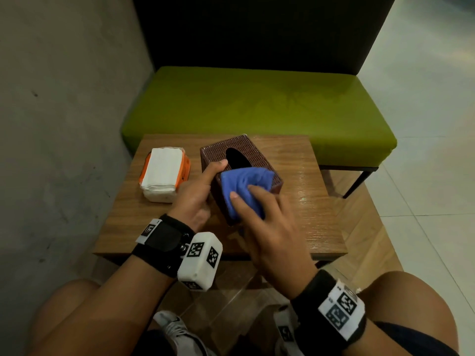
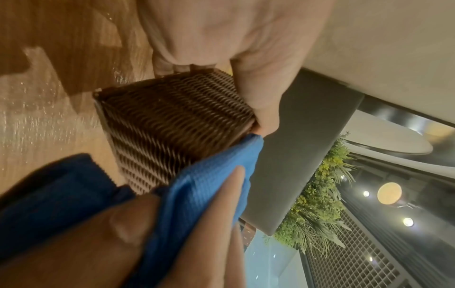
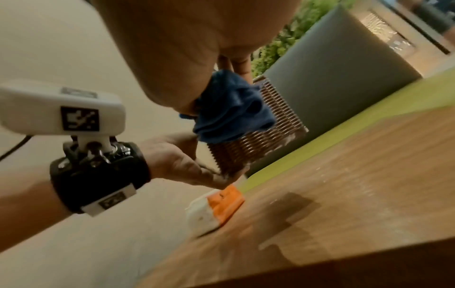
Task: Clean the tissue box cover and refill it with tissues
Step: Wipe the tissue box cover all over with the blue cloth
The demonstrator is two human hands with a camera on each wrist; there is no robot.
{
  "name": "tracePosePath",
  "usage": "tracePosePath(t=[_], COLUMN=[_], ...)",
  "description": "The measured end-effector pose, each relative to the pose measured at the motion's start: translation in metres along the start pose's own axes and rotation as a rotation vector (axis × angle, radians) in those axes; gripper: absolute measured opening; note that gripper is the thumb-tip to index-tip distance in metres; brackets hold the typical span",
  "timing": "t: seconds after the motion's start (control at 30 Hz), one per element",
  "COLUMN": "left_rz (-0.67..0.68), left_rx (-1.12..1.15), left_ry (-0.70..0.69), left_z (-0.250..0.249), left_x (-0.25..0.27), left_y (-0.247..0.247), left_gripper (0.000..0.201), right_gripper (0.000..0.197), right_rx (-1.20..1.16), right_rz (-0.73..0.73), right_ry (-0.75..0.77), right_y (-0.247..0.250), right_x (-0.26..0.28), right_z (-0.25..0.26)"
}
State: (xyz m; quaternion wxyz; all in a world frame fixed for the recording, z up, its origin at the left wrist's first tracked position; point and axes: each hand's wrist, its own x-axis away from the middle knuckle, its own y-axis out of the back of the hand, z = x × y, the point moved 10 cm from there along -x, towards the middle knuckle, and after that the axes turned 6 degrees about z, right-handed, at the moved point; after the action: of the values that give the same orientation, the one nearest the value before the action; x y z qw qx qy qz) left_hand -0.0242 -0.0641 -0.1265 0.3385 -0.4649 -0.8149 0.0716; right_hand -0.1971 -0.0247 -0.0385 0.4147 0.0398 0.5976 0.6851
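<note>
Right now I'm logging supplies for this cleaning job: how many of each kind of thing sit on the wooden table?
Woven tissue box cover: 1
Blue cloth: 1
Tissue pack: 1
Total: 3

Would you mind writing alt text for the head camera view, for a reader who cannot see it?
A person's right hand presses a blue cloth onto a brown woven tissue box cover while the left hand steadies its side. Left of it on the wooden table lies an opened tissue pack; a green bench stands behind.
</note>
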Motion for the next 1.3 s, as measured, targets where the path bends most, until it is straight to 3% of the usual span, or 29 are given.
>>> tracePosePath(t=[0.07,0.2,0.33,0.4,0.53,0.67,0.83,0.97,1.13,1.23,1.3], left_rz=[0.021,0.036,0.025,0.024,0.073,0.109,0.255,0.355,0.278,0.202,0.148], left_rx=[-0.021,-0.004,-0.028,-0.051,-0.056,-0.089,-0.246,-0.325,-0.248,-0.107,0.012], left_ry=[-0.007,-0.006,0.013,-0.012,-0.010,-0.027,-0.028,0.070,0.026,-0.052,-0.095], left_z=[0.002,0.004,0.002,-0.002,-0.002,-0.003,-0.007,0.001,-0.007,-0.010,-0.010], left_x=[-0.002,-0.003,0.002,0.002,0.004,0.009,0.005,0.004,0.003,0.008,0.012], left_y=[0.002,0.008,0.001,0.005,0.011,0.000,-0.009,-0.015,-0.015,-0.016,-0.016], left_gripper=[0.014,0.018,0.014,0.009,0.018,0.030,0.063,0.059,0.049,0.030,0.036], right_gripper=[0.055,0.046,0.047,0.047,0.042,0.040,0.038,0.038,0.037,0.039,0.040], right_rx=[0.001,-0.029,0.024,0.016,-0.296,-0.675,-0.755,-0.731,-0.705,-0.632,-0.578], right_rz=[-0.001,-0.125,-0.028,0.014,-0.037,-0.003,-0.098,-0.134,-0.194,-0.206,-0.159], right_ry=[0.018,-0.218,-0.039,0.010,-0.207,-0.261,-0.345,-0.350,-0.410,-0.415,-0.403], right_y=[0.005,0.026,0.012,0.014,0.031,0.023,0.020,0.019,0.016,0.017,0.013], right_x=[-0.001,-0.009,0.005,0.003,-0.011,-0.018,-0.018,-0.025,-0.030,-0.030,-0.030], right_z=[-0.014,-0.061,-0.004,-0.014,-0.069,-0.069,-0.082,-0.081,-0.082,-0.074,-0.065])
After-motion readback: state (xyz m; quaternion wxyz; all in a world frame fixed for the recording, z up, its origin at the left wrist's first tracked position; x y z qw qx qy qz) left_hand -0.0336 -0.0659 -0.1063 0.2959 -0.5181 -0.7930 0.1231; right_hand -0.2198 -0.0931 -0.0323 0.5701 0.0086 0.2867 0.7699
